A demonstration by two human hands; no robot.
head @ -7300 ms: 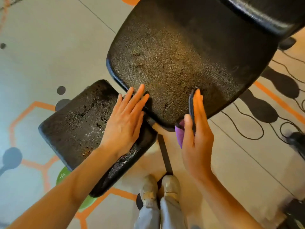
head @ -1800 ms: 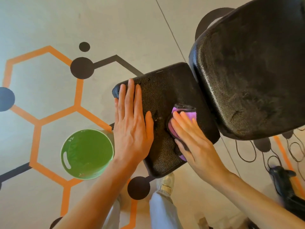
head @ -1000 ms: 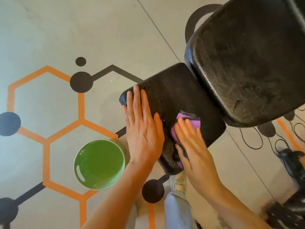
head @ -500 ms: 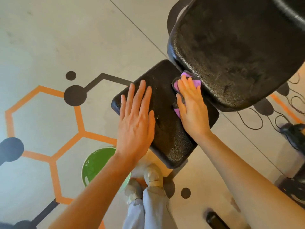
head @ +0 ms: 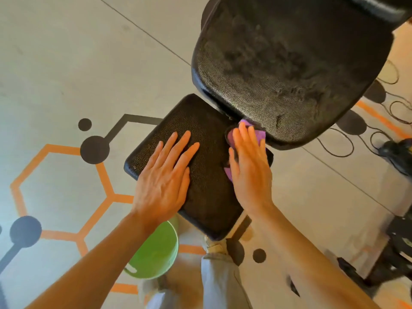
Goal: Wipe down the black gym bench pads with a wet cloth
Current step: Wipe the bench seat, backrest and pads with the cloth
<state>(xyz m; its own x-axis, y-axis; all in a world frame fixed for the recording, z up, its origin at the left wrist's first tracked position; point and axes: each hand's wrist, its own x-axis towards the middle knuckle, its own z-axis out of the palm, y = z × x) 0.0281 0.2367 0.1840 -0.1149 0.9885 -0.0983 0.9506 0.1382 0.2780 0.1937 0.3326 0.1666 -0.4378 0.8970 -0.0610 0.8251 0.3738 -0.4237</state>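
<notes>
- Small seat pad (head: pixel 207 175) lies in front of the person, long axis running from near-right to far-left. The big back pad (head: pixel 289 70) rises beyond it to the right, its lower edge overhanging the seat pad's far right corner.
- Purple cloth (head: pixel 256 133) sits on that far right corner, tucked right up against the underside edge of the back pad. Only bits of it show, past the fingertips and at the thumb side.
- Right hand (head: pixel 249 166) lies flat on the cloth, fingers (head: pixel 242 136) straight and close together, pointing away toward the back pad. It presses the cloth; no curl or pinch seen.
- Left hand (head: pixel 165 175) is spread flat on the seat pad's left half, fingers straight and slightly fanned, holding nothing. Judged to be bracing the pad.
- Right hand is the nearer one to the seam between the pads. Judged: the next stroke either drags the cloth back along the seat's right edge or lifts it onto the back pad.
- Green bucket (head: pixel 156 250) stands on the floor (head: pixel 66 63) below the seat's near edge, partly hidden by the left forearm.
- A shoe (head: pixel 215 245) and trouser leg show under the seat pad.
</notes>
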